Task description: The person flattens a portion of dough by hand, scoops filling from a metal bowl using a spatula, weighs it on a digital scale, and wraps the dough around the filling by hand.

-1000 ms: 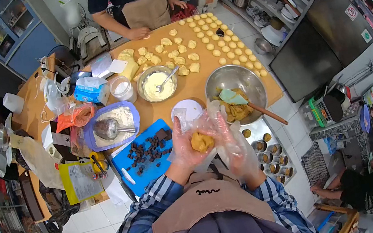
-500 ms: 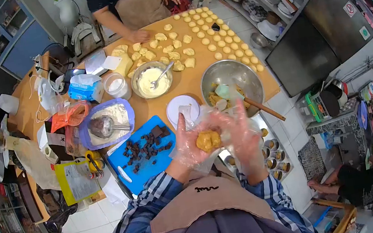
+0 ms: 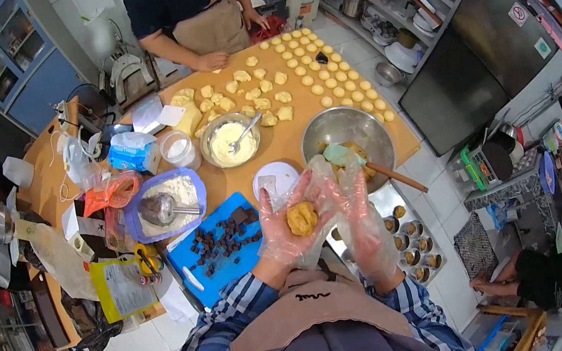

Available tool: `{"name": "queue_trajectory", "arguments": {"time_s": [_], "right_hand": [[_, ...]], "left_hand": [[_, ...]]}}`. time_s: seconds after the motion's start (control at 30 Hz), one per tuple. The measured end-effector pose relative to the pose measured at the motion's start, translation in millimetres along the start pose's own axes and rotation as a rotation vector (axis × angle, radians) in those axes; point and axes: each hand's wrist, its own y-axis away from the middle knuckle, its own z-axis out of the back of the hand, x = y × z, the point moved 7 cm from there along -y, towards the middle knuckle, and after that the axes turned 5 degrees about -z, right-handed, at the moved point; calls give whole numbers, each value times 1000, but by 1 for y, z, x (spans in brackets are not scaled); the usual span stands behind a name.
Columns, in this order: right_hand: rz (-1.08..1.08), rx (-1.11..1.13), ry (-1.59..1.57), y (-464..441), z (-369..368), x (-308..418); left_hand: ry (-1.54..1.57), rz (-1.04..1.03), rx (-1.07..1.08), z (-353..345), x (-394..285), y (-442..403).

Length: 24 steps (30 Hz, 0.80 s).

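Note:
A rough ball of brown-yellow dough [image 3: 302, 219] rests on the palm of my left hand [image 3: 283, 237], whose fingers are spread beneath it. My right hand [image 3: 370, 235] stands upright just right of the dough, fingers stretched and holding nothing. Clear plastic gloves cover both hands. Beyond my right hand sits a steel mixing bowl [image 3: 377, 134] with more brown dough and a mint-green spatula [image 3: 344, 154] with a wooden handle. Below it, partly hidden by my right hand, is a metal tray [image 3: 403, 204] of small filled cups. A blue cutting board [image 3: 204, 290] with dark chocolate chunks [image 3: 228, 235] lies left of my left hand.
Across the table a person [image 3: 210, 60] rests a hand near pale dough pieces [image 3: 242, 76]. Round dough balls [image 3: 330, 83] stand in rows at the far right. A bowl of cream [image 3: 231, 139], a flour tub [image 3: 165, 203] and a white round lid [image 3: 276, 182] are nearby. Another person sits lower right.
My left palm has opened flatter under the dough ball, which now sits slightly further left. My right hand has turned more edge-on. The view has shifted slightly.

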Motion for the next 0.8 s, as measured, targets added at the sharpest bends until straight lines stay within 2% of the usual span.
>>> {"name": "queue_trajectory", "arguments": {"time_s": [0.1,0.17,0.2,0.27,0.4,0.43,0.47,0.53,0.63,0.67,0.73,0.77,0.8], "right_hand": [[-19,61,163,-8,-12,-5],[39,53,176,-6,-6,20],[20,78,36,-9,0,19],[-24,89,-149,-15,5,5],[281,155,239,-12,-10,20],[250,231,169,-15,-12,24],[214,304,99,-19,-13,30],[57,205,8,-9,-3,1],[50,81,113,-2,1,14],[164,107,289,1,-10,11],[216,77,372,2,-14,7],[241,60,414,1,-14,10],[133,77,389,1,-6,11]], "left_hand": [[-174,23,-245,1,5,-3],[-31,88,-119,-8,9,-4],[88,136,-30,-9,9,-3],[180,192,10,-7,12,1],[-29,194,-193,-13,21,-4],[-105,188,-248,-19,23,-4],[-27,182,-190,-14,21,-4],[98,157,-66,-2,12,-5],[178,106,128,-12,6,-8],[50,38,-21,-10,5,-10],[-209,-94,-314,-18,0,-10],[-220,-120,-334,-21,-1,-11],[-229,-148,-355,-22,-2,-10]]}}
